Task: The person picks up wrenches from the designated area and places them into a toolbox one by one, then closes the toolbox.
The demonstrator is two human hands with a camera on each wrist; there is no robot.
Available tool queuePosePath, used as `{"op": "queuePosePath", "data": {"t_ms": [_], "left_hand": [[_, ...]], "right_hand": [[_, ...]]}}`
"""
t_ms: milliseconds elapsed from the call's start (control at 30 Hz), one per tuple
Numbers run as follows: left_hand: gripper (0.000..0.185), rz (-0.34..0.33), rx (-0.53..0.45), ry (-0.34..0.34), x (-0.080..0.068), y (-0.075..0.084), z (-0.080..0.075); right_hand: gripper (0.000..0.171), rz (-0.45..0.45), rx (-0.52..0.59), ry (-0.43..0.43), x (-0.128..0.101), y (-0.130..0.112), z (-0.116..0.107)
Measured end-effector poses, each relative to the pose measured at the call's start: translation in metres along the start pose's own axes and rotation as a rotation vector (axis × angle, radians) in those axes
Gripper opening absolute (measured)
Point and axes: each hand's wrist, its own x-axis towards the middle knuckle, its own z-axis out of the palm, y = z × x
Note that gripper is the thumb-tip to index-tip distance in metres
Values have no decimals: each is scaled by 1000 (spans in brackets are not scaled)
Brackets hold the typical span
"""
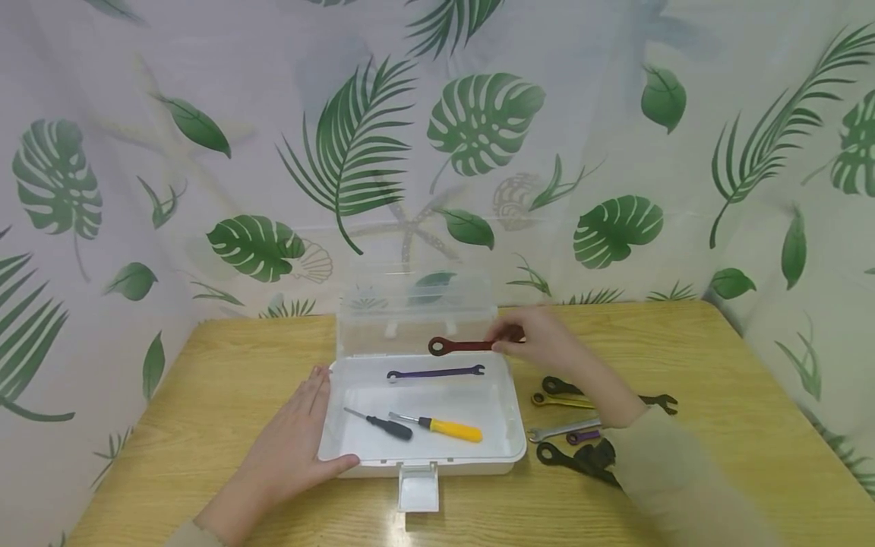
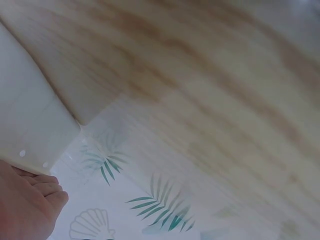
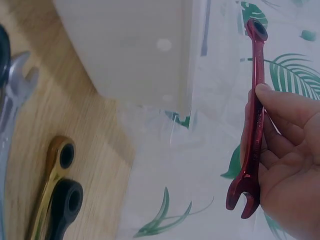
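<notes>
My right hand (image 1: 529, 340) pinches a red wrench (image 1: 465, 346) by its open-jaw end and holds it level over the back edge of a white plastic box (image 1: 328, 437). In the right wrist view the red wrench (image 3: 254, 110) runs along my fingers (image 3: 280, 130), ring end away from the palm. My left hand (image 1: 301, 437) rests flat against the box's left side, thumb on its front corner; its palm (image 2: 25, 207) shows beside the box wall (image 2: 30, 125). Inside the box lie a purple wrench (image 1: 435, 372), a black screwdriver (image 1: 383, 425) and a yellow-handled screwdriver (image 1: 440, 428).
The box's clear lid (image 1: 417, 308) stands upright behind it, and a latch (image 1: 418, 486) hangs at the front. Several wrenches, black (image 1: 574, 458), gold (image 1: 560, 400), silver (image 1: 562, 431) and a small purple one (image 1: 582, 437), lie on the wooden table (image 1: 718, 425) right of the box. A leaf-print curtain (image 1: 205, 152) surrounds the table.
</notes>
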Motion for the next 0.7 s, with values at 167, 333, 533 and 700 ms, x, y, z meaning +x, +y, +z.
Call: {"op": "queuePosePath", "data": {"t_ms": [167, 333, 533, 700], "left_hand": [[121, -9, -2, -4, 0, 0, 1], [123, -13, -1, -5, 0, 0, 2], [122, -6, 3, 1, 0, 0, 3], [121, -12, 1, 2, 0, 1, 3]], "right_hand": [[7, -22, -18, -8, 7, -7, 8], [6, -16, -36, -22, 15, -11, 16], [7, 21, -16, -51, 23, -14, 25], [8, 43, 17, -74, 30, -18, 32]]}}
